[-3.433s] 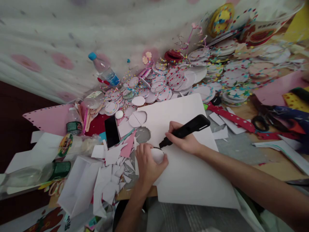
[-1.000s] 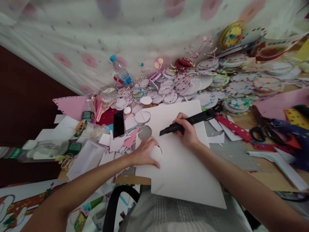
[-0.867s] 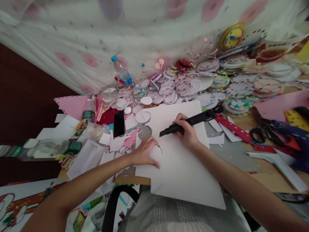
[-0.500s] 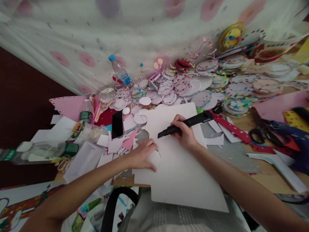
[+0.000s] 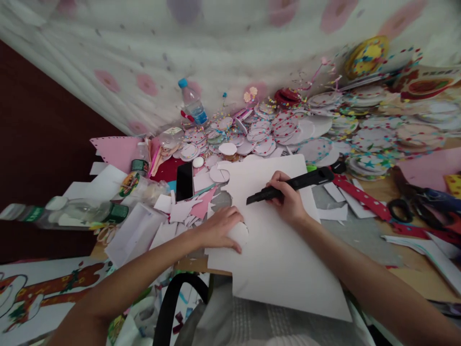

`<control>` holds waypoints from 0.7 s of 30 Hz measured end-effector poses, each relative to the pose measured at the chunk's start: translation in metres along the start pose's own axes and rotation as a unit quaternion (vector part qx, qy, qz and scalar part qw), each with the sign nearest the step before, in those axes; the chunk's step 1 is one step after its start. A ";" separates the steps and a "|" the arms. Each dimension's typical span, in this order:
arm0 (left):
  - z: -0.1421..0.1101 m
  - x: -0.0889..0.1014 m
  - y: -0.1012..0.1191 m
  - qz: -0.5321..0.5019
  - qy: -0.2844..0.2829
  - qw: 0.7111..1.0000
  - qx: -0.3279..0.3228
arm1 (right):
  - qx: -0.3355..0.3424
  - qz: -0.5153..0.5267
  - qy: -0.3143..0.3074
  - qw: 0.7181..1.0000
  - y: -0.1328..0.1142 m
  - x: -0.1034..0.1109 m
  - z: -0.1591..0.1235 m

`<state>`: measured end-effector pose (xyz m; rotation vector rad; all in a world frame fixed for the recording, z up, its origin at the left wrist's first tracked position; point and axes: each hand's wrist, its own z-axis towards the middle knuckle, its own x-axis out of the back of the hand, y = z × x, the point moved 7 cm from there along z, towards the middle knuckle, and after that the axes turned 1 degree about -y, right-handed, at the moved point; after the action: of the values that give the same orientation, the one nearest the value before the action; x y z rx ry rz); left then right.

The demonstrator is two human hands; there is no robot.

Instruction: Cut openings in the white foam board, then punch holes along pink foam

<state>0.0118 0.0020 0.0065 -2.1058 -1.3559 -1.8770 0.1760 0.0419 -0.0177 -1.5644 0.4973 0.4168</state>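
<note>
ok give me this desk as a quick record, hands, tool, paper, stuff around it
left hand: spread on the round piece
right hand: gripping the cutter
cutter: black, tip over the sheet; contact unclear
sheet: white, notched on its left side
round piece: white, dark line along part of its edge; whether loose from the sheet, cannot tell
left of sheet: phone, paper scraps
behind sheet: paper discs, many with coloured dots; blue-capped bottle
right of sheet: red dotted strip, scissors
</note>
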 end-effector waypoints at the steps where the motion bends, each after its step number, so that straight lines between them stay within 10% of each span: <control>1: -0.003 0.000 0.001 0.008 0.013 1.000 0.001 | -0.001 -0.005 0.001 1.000 -0.001 0.000 -0.001; 10: -0.110 0.000 0.003 -0.074 0.335 0.908 0.240 | 0.006 -0.069 0.000 0.998 -0.005 -0.005 -0.010; 14: -0.159 -0.043 -0.004 -0.276 0.400 0.794 0.366 | 0.024 -0.119 0.007 0.993 -0.009 -0.006 -0.016; 21: -0.156 -0.078 -0.013 -0.555 0.459 0.604 0.342 | 0.078 -0.185 0.028 0.979 -0.022 -0.009 -0.031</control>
<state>-0.1134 -0.1175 -0.0196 0.3293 -2.4768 -1.5538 0.1794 0.0123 0.0076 -1.4795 0.2654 0.0473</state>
